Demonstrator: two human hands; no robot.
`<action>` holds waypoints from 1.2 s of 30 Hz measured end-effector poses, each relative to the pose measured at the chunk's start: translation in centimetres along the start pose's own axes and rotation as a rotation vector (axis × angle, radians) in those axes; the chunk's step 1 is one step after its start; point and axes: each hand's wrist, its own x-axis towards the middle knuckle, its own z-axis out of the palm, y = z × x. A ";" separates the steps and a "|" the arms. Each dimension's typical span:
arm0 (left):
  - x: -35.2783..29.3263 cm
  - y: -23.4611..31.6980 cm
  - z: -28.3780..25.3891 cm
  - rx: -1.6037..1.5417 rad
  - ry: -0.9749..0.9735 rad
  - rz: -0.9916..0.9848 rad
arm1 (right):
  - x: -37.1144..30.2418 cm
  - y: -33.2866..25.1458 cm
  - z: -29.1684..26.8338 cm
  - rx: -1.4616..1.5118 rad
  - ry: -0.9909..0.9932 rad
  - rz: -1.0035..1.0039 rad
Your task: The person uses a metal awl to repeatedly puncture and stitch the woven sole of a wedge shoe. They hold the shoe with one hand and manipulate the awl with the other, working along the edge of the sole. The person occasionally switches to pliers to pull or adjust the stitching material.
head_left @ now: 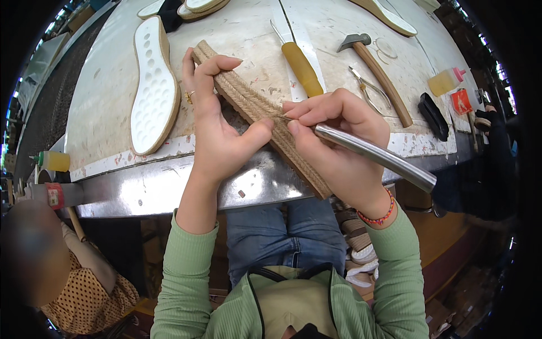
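My left hand (217,127) is closed round a braided jute shoe sole (248,101), held on its edge and slanting down to the right above the table's near edge. Its thumb presses on the woven side. In my right hand (347,138) is a thin-tipped tool with a round metal handle (375,158), which sticks out to the lower right. Thumb and fingers pinch together close to the braid, where the thin tip meets it beside my left thumb. The very end of the tip is too small to make out.
A white-topped sole (151,85) lies left on the worn table (254,51). Beyond my right hand are a yellow-handled awl (302,68), a hammer (384,82), pliers (370,90), a black holder (433,117) and a yellow bottle (446,82). Another person (84,271) sits at lower left.
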 end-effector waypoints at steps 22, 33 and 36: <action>0.0 -0.1 0.1 0.003 0.029 -0.035 | 0.0 0.6 0.0 -0.224 -0.043 -0.070; 0.1 -0.2 0.1 0.015 0.033 -0.011 | -0.2 0.8 -0.2 -0.182 -0.045 -0.097; 0.1 -0.2 0.1 0.015 0.032 -0.015 | -0.3 0.8 -0.1 -0.210 -0.052 -0.091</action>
